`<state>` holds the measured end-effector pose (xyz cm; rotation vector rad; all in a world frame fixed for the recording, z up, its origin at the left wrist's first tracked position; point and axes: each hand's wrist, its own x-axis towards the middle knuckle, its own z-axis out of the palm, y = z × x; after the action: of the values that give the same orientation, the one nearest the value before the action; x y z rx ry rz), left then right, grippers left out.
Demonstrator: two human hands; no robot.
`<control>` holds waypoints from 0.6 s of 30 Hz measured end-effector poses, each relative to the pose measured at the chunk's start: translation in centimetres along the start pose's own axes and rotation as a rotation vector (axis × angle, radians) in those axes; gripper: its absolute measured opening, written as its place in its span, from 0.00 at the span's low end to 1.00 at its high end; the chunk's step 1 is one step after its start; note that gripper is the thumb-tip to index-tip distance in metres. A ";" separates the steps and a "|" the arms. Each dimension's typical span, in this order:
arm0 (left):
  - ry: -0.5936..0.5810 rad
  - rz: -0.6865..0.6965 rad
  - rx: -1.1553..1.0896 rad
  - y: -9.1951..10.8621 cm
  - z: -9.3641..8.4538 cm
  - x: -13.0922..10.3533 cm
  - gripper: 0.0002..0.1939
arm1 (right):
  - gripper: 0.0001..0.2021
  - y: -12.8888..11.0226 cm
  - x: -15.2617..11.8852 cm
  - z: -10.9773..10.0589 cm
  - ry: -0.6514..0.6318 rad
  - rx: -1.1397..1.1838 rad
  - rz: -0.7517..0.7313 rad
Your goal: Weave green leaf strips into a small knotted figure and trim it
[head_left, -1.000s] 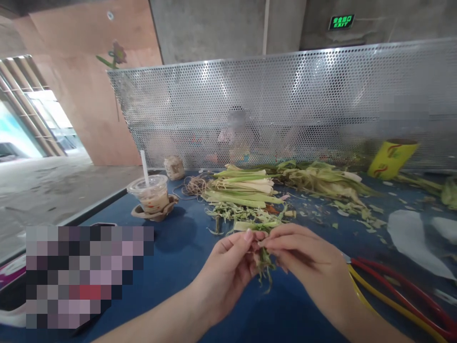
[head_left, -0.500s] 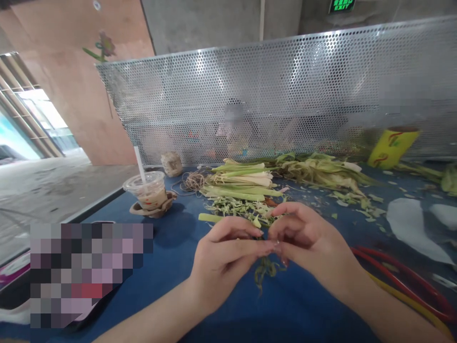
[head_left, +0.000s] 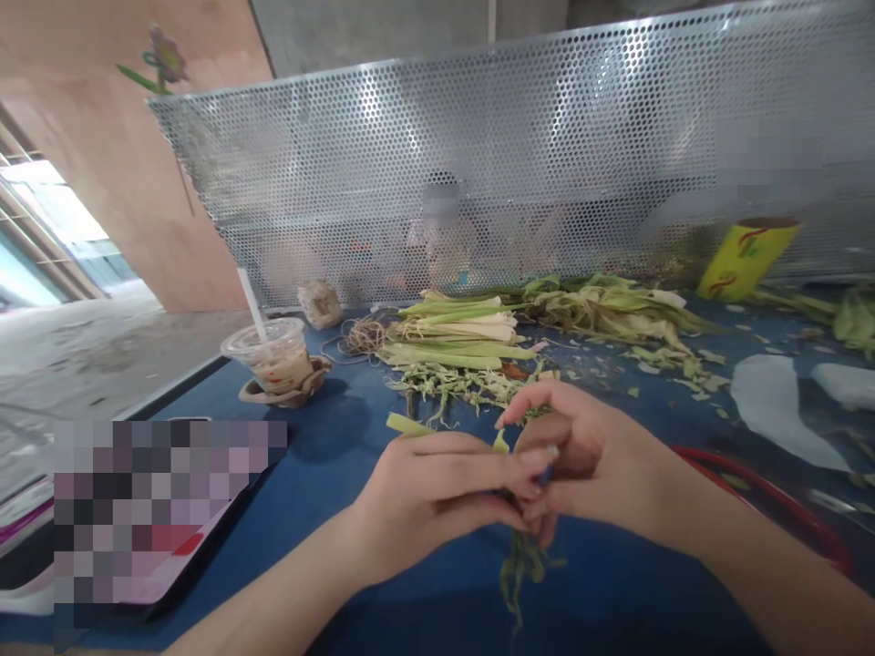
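Note:
Both of my hands meet in front of me over the blue table. My left hand (head_left: 444, 487) is closed on a green plant stalk (head_left: 408, 425), whose pale flat end sticks out behind the fingers. Curled, shredded green strips (head_left: 525, 565) hang below the fingertips. My right hand (head_left: 581, 456) is closed at the same spot, its fingertips pinching against those of the left. The fingers hide the middle of the held piece. Just behind the hands lie a heap of shredded green strips (head_left: 444, 384) and a bundle of pale green stalks (head_left: 465, 333).
An iced drink cup (head_left: 273, 360) sits in a cardboard holder, left of a coil of twine (head_left: 362, 337). A pixelated flat device (head_left: 164, 519) lies front left. Dried husk-like leaves (head_left: 608, 314), a yellow tube (head_left: 748, 260), white scraps (head_left: 779, 401) and a red loop (head_left: 772, 501) are rightward. A perforated metal screen (head_left: 410, 155) stands behind.
My left hand's fingers have moved right, overlapping the right hand's fingertips. The hanging green strips have shifted lower and slightly right. The whole view has tilted slightly downward.

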<state>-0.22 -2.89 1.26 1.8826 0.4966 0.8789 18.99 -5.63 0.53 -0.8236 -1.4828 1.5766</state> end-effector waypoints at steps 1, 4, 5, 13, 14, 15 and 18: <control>-0.012 -0.002 -0.002 0.0 -0.1 0.0 0.24 | 0.18 0.1 -0.1 0.0 -0.025 0.018 0.034; -0.071 -0.113 -0.070 0.1 -0.1 -0.3 0.38 | 0.22 0.4 -0.3 0.1 -0.079 0.075 0.149; -0.096 -0.171 -0.106 0.2 0.1 -0.3 0.41 | 0.22 0.5 -0.3 0.1 -0.100 0.099 0.186; -0.057 -0.352 -0.376 0.9 0.3 -0.4 0.51 | 0.23 0.3 -0.1 0.5 -0.153 0.083 0.301; -0.034 -0.341 -0.363 0.9 0.1 -0.4 0.52 | 0.23 0.3 -0.2 0.5 -0.144 0.051 0.258; -0.014 -0.324 -0.339 0.8 -0.1 -0.4 0.53 | 0.22 0.3 -0.2 0.4 -0.135 0.003 0.209; 0.075 -0.220 -0.224 0.4 -0.4 -0.5 0.53 | 0.20 0.4 -0.2 0.5 -0.119 -0.177 0.083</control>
<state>-0.85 -3.14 1.53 1.5639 0.6126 0.8242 18.62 -6.00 0.14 -0.9155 -1.7127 1.5954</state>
